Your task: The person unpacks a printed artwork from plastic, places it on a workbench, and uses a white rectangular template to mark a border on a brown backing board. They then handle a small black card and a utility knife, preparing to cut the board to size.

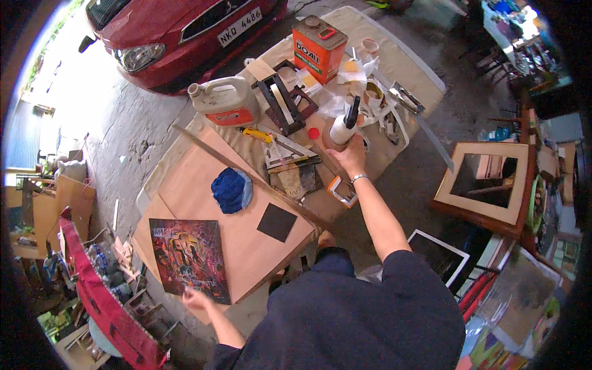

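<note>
Right arm outstretched, right hand in a closed grip; left hand low, fingers spread.

Concrete floor, red car, bright daylight

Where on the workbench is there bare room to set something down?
Bare wood on the board between the blue rag, the black square and the poster. Crowded beyond the wooden strip, around the jug, orange can and right hand gripping the bottle.

Glossy plastic glue bottle, matt smooth wooden board, glossy paper print, rough blue cloth, metal can
</note>
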`<state>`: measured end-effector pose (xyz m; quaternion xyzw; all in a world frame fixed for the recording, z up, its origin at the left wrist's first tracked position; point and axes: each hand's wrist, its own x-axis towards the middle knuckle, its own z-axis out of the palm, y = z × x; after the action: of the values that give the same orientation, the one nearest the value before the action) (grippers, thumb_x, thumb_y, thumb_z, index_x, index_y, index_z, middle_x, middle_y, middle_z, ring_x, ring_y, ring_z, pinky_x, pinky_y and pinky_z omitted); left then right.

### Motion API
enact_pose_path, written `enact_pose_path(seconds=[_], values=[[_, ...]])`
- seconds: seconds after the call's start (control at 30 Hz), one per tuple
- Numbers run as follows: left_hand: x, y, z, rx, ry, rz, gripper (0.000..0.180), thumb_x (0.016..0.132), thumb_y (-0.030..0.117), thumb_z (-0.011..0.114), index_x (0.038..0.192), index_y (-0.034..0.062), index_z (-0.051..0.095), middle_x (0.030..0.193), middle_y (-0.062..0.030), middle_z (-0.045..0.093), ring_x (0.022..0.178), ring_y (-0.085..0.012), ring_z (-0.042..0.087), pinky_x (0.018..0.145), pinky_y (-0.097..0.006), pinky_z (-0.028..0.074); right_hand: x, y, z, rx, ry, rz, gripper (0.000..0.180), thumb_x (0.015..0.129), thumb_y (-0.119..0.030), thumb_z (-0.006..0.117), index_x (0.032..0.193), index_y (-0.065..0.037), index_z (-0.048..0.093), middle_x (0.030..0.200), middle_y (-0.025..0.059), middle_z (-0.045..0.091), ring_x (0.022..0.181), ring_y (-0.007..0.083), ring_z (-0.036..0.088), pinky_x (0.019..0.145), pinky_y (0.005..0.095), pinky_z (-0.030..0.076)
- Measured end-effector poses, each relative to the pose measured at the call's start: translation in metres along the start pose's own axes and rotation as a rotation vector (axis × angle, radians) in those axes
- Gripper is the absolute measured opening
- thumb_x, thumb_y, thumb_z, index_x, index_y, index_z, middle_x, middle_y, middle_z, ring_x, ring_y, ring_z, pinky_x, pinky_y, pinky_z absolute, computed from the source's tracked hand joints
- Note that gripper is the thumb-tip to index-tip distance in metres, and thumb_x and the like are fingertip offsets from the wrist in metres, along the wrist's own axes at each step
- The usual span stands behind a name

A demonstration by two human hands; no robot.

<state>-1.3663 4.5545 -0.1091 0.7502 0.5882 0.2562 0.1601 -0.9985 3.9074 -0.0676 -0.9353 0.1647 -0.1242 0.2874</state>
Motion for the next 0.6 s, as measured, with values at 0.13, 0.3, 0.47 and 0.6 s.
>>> enact_pose_path(seconds=[0.13,0.3,0.47,0.6], values=[[-0.178,0.231,0.029,-0.249,-0.45,0.459,0.044,0.091,0.02,0.067,0.119,-0.0076,0.047,0.118,-0.0201,0.053,0.105,-0.0264,0.057,0.089,-0.039,0.049,0.019,0.009,0.006,0.084,0.161,-0.263,0.1,0.05,-0.036,0.094,0.129,0.0,0.045,0.122,0.0206,0.056,0.115,0.0385,0.054,0.098,0.0459,0.044],[-0.336,0.421,0.127,-0.422,-0.92,0.681,0.084,0.077,0.035,0.082,0.134,-0.0069,0.037,0.132,-0.0218,0.041,0.124,-0.0342,0.044,0.107,-0.04,0.034,0.04,0.035,0.007,0.11,0.026,-0.233,0.102,0.054,-0.034,0.089,0.136,-0.004,0.037,0.133,0.0181,0.046,0.129,0.0351,0.042,0.108,0.0472,0.035],[-0.4,0.506,0.218,-0.636,-0.821,0.45,0.095,0.072,0.035,0.087,0.133,-0.0046,0.027,0.129,-0.0237,0.038,0.123,-0.0331,0.042,0.106,-0.04,0.034,0.071,0.057,-0.009,0.068,0.095,-0.33,0.104,0.052,-0.034,0.09,0.135,-0.005,0.036,0.132,0.0174,0.045,0.127,0.0359,0.042,0.107,0.0489,0.034],[-0.422,0.513,0.242,-0.844,-0.705,0.288,0.09,0.071,0.031,0.088,0.13,-0.0013,0.028,0.122,-0.0226,0.041,0.114,-0.0304,0.047,0.1,-0.039,0.038,0.085,0.081,-0.013,0.082,0.077,-0.332,0.1,0.052,-0.035,0.091,0.133,-0.007,0.04,0.129,0.0156,0.048,0.125,0.0363,0.044,0.105,0.0492,0.036]])
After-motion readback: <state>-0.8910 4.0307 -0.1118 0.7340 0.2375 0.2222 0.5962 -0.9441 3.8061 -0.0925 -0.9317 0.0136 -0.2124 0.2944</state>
